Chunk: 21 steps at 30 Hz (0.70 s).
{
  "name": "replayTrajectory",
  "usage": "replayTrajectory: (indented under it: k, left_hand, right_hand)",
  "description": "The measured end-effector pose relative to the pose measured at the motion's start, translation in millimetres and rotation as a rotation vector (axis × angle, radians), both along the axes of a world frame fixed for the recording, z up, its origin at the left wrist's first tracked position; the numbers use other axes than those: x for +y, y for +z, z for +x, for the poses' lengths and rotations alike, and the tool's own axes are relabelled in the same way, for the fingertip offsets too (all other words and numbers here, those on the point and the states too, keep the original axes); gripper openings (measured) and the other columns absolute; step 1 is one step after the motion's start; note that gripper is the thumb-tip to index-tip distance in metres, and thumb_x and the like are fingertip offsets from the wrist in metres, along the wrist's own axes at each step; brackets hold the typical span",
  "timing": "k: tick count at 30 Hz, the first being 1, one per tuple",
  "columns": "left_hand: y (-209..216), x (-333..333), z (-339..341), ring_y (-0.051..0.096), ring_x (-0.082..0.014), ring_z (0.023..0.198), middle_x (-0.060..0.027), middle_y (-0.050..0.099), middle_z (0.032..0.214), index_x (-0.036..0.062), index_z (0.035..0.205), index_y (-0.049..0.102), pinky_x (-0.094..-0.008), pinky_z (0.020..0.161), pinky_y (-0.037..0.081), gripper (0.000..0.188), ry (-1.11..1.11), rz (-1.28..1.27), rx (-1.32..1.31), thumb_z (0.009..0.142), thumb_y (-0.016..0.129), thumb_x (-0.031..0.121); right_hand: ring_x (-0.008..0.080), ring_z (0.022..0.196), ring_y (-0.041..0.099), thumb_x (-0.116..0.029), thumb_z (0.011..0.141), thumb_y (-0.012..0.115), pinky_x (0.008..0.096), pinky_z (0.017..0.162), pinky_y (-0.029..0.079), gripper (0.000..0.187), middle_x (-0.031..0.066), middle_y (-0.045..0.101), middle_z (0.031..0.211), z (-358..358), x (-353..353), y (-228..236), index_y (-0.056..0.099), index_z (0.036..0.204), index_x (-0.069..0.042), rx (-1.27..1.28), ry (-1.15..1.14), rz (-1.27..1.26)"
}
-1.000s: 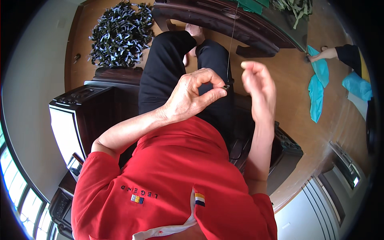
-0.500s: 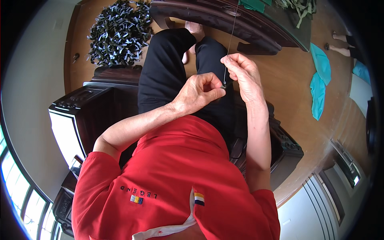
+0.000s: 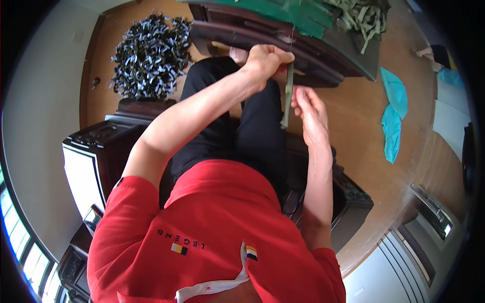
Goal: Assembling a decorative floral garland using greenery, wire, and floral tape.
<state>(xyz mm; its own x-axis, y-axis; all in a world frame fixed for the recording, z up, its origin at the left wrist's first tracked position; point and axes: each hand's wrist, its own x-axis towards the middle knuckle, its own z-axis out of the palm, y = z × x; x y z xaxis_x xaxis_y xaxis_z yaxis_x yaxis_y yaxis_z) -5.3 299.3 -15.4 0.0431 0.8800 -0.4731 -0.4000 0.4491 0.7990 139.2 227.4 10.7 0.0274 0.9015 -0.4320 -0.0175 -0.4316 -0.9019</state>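
My left hand (image 3: 265,58) is raised to the front edge of the dark wooden table (image 3: 323,55) and is closed around the top of a narrow green strip (image 3: 287,98). The strip hangs straight down over my black trousers, and its lower end is free. My right hand (image 3: 309,112) is just below and to the right, with its fingertips against the strip's middle. A thin thread runs upward from my left hand. I am seated, in a red shirt.
A green mat (image 3: 283,12) and a heap of green strips (image 3: 361,17) lie on the table. On the wooden floor are a pile of dark and pale folded pieces (image 3: 149,53) at the left and teal cloths (image 3: 393,113) at the right. A dark carved chair (image 3: 101,146) surrounds me.
Both hands were close together over my lap, pinching a thin thread. My left hand has since moved up to the table edge with the green strip, and my right hand has followed beneath it.
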Motion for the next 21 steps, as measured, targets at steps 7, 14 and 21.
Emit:
replayTrajectory:
  k: [7, 14, 21]
  left_hand:
    - [8.1, 53.1, 17.8, 0.048, -0.0104, 0.051, -0.0034, 0.055, 0.063, 0.0027, 0.076, 0.061, -0.0210, 0.048, 0.037, 0.017, -0.073, -0.044, 0.062, 0.082, 0.066, 0.018]
    - [45.0, 57.3, 47.5, 0.039, -0.0087, 0.046, -0.0008, 0.047, 0.058, 0.0059, 0.075, 0.060, -0.0214, 0.043, 0.029, 0.025, -0.291, -0.128, 0.185, 0.084, 0.064, 0.028]
    - [66.4, 17.6, 15.2, 0.031, -0.0071, 0.042, 0.0017, 0.040, 0.053, 0.0090, 0.073, 0.058, -0.0217, 0.039, 0.020, 0.033, -0.381, -0.014, 0.329, 0.086, 0.062, 0.039]
  right_hand:
    - [0.0023, 0.064, 0.040, -0.031, 0.093, 0.057, 0.0162, 0.055, 0.031, 0.026, -0.0048, 0.052, 0.071, 15.2, 34.3, -13.9, 0.067, 0.090, -0.007, -0.047, 0.061, 0.052]
    - [0.0030, 0.061, 0.040, -0.032, 0.087, 0.061, 0.0177, 0.054, 0.028, 0.024, -0.0065, 0.048, 0.065, 34.8, 57.1, -3.1, 0.068, 0.084, -0.009, -0.098, 0.261, -0.008]
    - [0.0038, 0.059, 0.039, -0.028, 0.083, 0.064, 0.0202, 0.054, 0.027, 0.019, -0.0064, 0.050, 0.063, 27.8, 121.4, -15.6, 0.069, 0.075, -0.011, 0.410, 0.110, 0.028]
